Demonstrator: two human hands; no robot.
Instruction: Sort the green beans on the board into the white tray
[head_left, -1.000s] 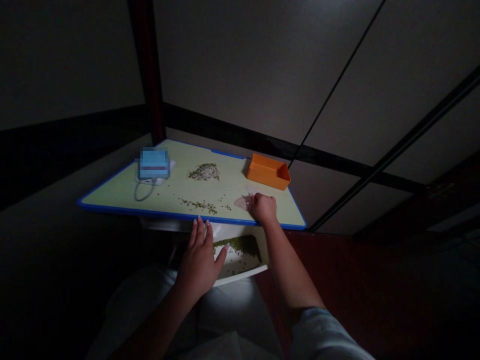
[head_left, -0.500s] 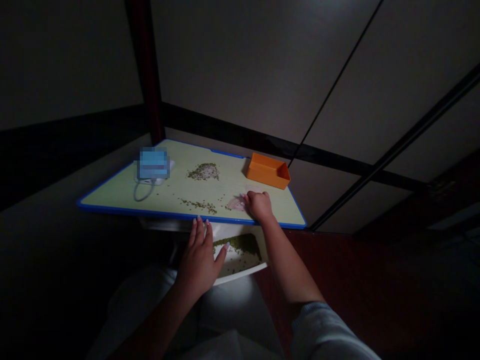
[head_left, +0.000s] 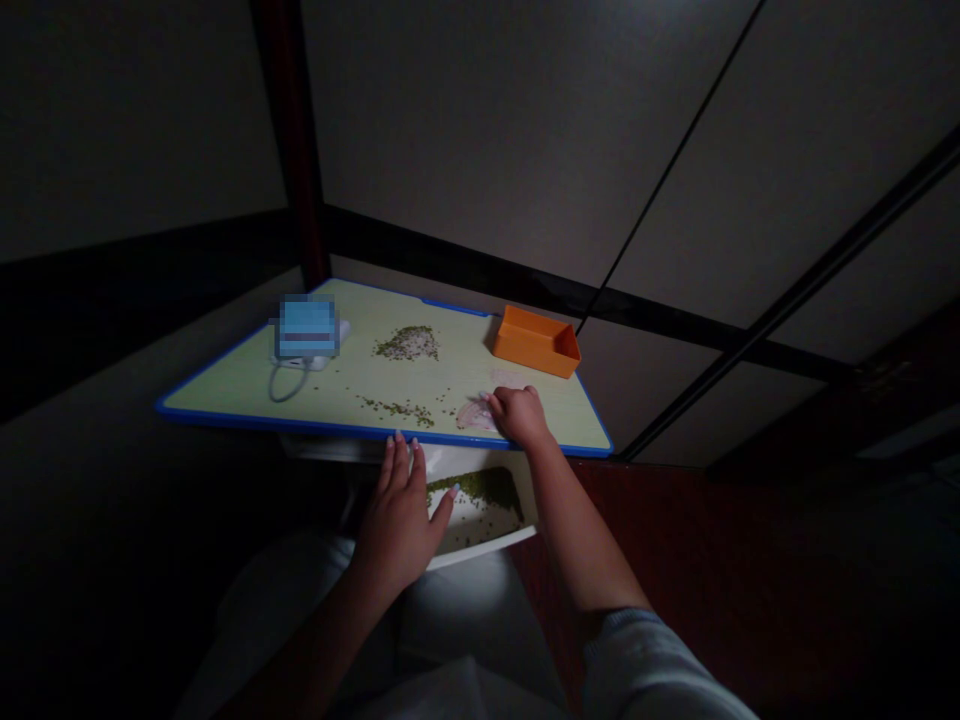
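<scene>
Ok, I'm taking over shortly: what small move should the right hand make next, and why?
Probably sweep the loose green beans toward the near edge of the board: the right hand rests beside them, and the white tray just below already holds beans.

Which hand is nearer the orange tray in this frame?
Right. The right hand rests on the board, in front of the orange tray and apart from it; the left hand is farther away, at the board's near edge.
</scene>
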